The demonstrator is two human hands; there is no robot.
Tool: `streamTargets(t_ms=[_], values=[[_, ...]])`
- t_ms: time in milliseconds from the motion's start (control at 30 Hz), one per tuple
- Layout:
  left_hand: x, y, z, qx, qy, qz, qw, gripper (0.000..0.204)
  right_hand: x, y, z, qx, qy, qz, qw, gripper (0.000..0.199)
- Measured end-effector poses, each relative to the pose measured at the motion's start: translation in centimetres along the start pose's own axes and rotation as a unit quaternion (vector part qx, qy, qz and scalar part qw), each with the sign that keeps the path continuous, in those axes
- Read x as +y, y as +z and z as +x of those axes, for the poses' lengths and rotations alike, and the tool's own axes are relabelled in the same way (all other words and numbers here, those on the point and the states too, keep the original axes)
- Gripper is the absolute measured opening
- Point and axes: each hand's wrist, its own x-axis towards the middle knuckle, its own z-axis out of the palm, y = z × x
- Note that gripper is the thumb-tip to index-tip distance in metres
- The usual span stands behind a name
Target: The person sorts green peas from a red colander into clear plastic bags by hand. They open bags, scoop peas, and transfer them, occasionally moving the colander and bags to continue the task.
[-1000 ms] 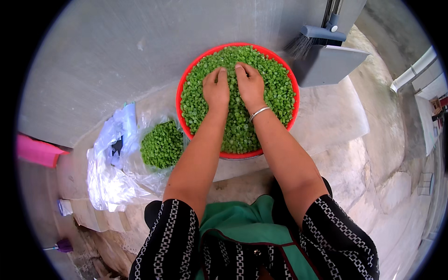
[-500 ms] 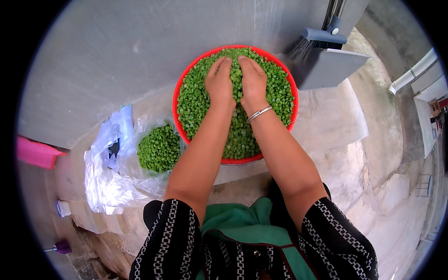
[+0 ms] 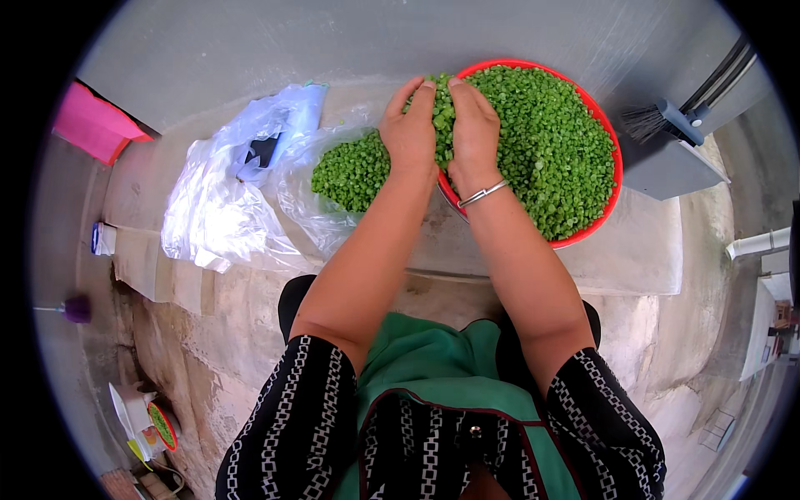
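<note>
My left hand [image 3: 410, 137] and my right hand [image 3: 475, 137] are cupped together around a heap of chopped green vegetable pieces [image 3: 444, 112]. Both are over the left edge of a round red basin [image 3: 617, 158], which is filled with the same small pieces [image 3: 558, 137]. Just left of my left hand, a smaller pile of chopped greens [image 3: 350, 171] sits on a clear plastic bag [image 3: 308, 218]. A silver bracelet [image 3: 482, 193] circles my right wrist. My hands hide part of the basin's left rim.
More crumpled plastic bags [image 3: 212, 200] lie left of the pile, with a dark object [image 3: 262, 152] among them. A broom [image 3: 668, 122] and grey dustpan [image 3: 667, 169] stand right of the basin. A grey wall [image 3: 358, 42] rises behind. Lower left is another small basin of greens [image 3: 162, 427].
My cupped hands have moved from above the basin's middle to its left edge, carrying chopped greens toward the bag. The view has shifted left.
</note>
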Motion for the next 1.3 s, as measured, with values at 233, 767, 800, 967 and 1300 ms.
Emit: streamTargets(t_ms=[233, 767, 800, 967, 1300], values=[[-1.8, -13.0, 4.6, 0.082, -0.044, 0.079, 0.992, 0.031, 11.7, 5.4, -4.1, -0.036, 0.136, -0.029, 0.990, 0.029], [-1.9, -19.2, 10.3, -0.151, 0.109, 0.394, 0.900, 0.023, 10.9, 5.8, -0.9, -0.291, -0.228, -0.480, 0.795, 0.014], [-1.3, -18.7, 10.3, -0.151, 0.118, 0.358, 0.914, 0.023, 10.2, 5.8, -1.6, -0.289, -0.229, -0.478, 0.797, 0.014], [-1.8, -18.0, 9.0, -0.133, 0.135, 0.417, 0.889, 0.023, 11.5, 3.8, -1.8, -0.292, -0.229, -0.563, 0.739, 0.013], [-1.1, -17.9, 9.5, -0.033, -0.186, -0.076, 0.979, 0.028, 6.5, 8.4, -6.9, -0.211, -0.271, -0.310, 0.886, 0.015]])
